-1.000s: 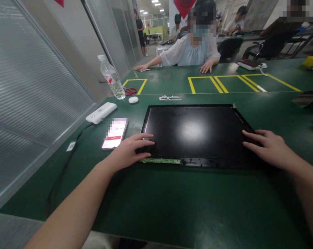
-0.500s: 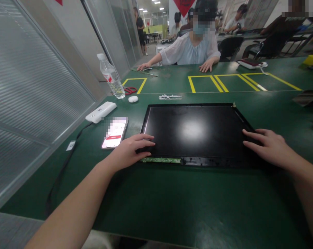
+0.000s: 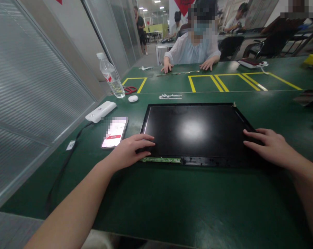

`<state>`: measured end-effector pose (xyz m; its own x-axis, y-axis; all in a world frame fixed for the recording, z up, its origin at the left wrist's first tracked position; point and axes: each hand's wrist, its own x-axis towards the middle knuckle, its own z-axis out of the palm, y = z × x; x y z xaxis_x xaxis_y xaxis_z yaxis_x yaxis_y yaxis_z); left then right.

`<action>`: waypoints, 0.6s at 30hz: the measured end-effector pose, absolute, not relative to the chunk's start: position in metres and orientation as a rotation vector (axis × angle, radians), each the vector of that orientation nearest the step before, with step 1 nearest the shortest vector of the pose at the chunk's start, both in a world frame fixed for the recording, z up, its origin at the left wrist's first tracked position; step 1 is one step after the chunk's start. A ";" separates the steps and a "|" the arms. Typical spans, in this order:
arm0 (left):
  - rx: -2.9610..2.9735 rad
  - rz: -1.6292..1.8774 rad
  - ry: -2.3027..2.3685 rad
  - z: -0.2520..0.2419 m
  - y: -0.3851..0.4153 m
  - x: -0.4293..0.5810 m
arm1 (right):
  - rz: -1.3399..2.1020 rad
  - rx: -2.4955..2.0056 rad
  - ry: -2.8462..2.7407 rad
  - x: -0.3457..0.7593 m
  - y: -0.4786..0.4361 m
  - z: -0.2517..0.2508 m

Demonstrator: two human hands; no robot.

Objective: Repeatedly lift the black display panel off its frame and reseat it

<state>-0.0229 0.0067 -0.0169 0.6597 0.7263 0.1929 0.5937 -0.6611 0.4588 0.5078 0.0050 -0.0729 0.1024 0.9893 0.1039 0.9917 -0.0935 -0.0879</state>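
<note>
The left hand (image 3: 130,150) lies palm-down over the near-left corner of the black display panel (image 3: 195,129), fingers stretched out and loosely apart, closed on nothing. The right hand (image 3: 267,145) rests the same way on the near-right corner, fingers extended across the frame edge. Whether any fingertip hooks under the rim cannot be told from this angle. The panel lies flat, face up, on the green table (image 3: 172,200), straight ahead of the person, with a thin green circuit strip (image 3: 161,160) showing along its near edge by the left hand.

As I judge it, the work in hand is steadying or squaring the panel with both hands. Any shift or lift from here would call for both corners moving together and care for that exposed strip.

Left of the panel lies a phone (image 3: 115,133), screen lit, and beyond it a white oblong device (image 3: 100,111) with a dark cable. Past the panel's far-left corner a clear plastic bottle (image 3: 110,76) stands upright and capped. It seems to hold some water, though the level is hard to read. Red scissors (image 3: 130,90) and a small white case (image 3: 133,99) lie beside it. Beyond the panel's far edge, a co-worker's hands (image 3: 167,67) rest on the table.
</note>
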 end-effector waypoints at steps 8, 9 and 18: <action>2.513 0.520 1.046 -0.017 0.007 -0.023 | 0.029 -2.264 -2.041 0.505 0.005 -0.066; 2.510 0.524 1.043 -0.017 0.007 -0.023 | 0.029 -2.264 -2.037 0.504 0.005 -0.065; 2.511 0.454 1.081 -0.018 0.009 -0.026 | 0.097 -2.164 -1.855 0.494 -0.002 -0.056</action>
<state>-0.0258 0.0086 -0.0178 0.6540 0.7423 0.1458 0.6237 -0.6382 0.4514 0.4940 -0.0018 -0.0555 0.1693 0.9763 0.1351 0.9568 -0.1299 -0.2603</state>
